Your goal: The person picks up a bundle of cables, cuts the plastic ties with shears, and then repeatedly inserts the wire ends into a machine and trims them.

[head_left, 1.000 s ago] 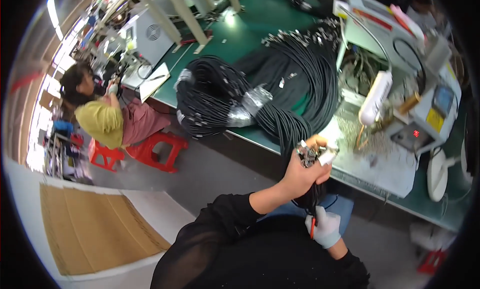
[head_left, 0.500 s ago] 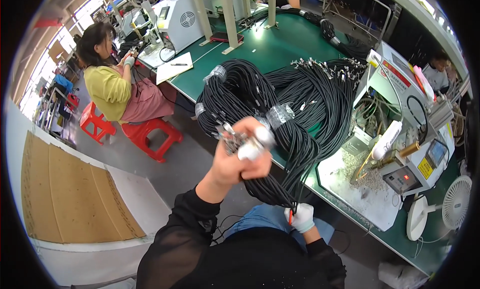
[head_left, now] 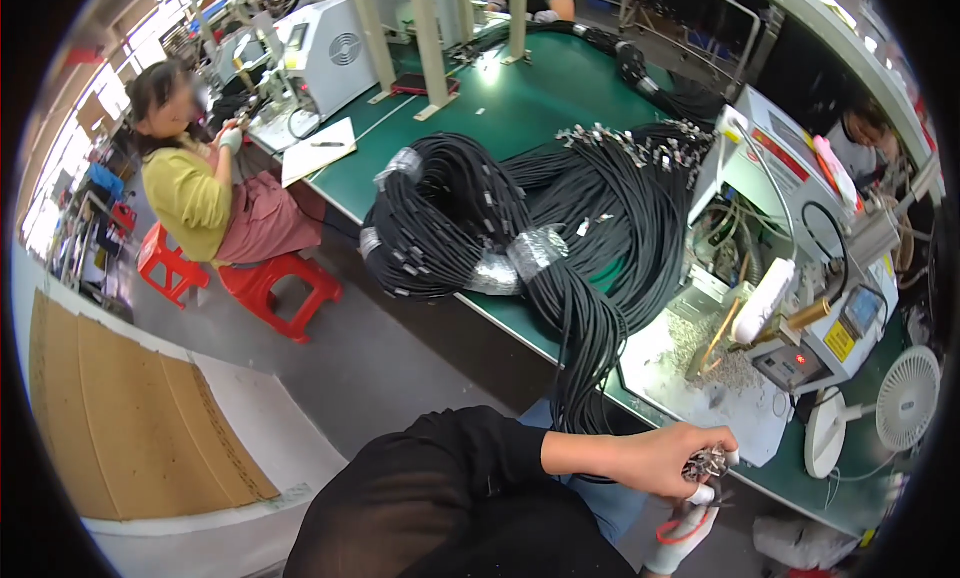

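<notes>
My left hand (head_left: 655, 461), with white covers on some fingertips, is closed around a cluster of small metal connectors (head_left: 706, 464) at the ends of black cables. Just below it is my right hand (head_left: 682, 546) in a white glove, closed on what look like scissors (head_left: 676, 524) with a red loop handle. Their dark blades are partly hidden close under the connectors. My left forearm crosses in front of the hanging black cables (head_left: 585, 378). These run up to a thick cable bundle (head_left: 450, 208), bound with clear plastic wrap (head_left: 537, 250), on the green table.
More black cables with metal ends (head_left: 640, 193) lie behind the bundle. To the right stand a machine (head_left: 815, 343) over a metal plate strewn with scraps (head_left: 735, 403), and a white fan (head_left: 908, 398). A co-worker (head_left: 190, 178) sits at far left by red stools (head_left: 280, 290).
My left hand has swung from the middle down to the lower right with the connectors. My right hand has moved right and down, so the two are now close together. The view has shifted slightly.
</notes>
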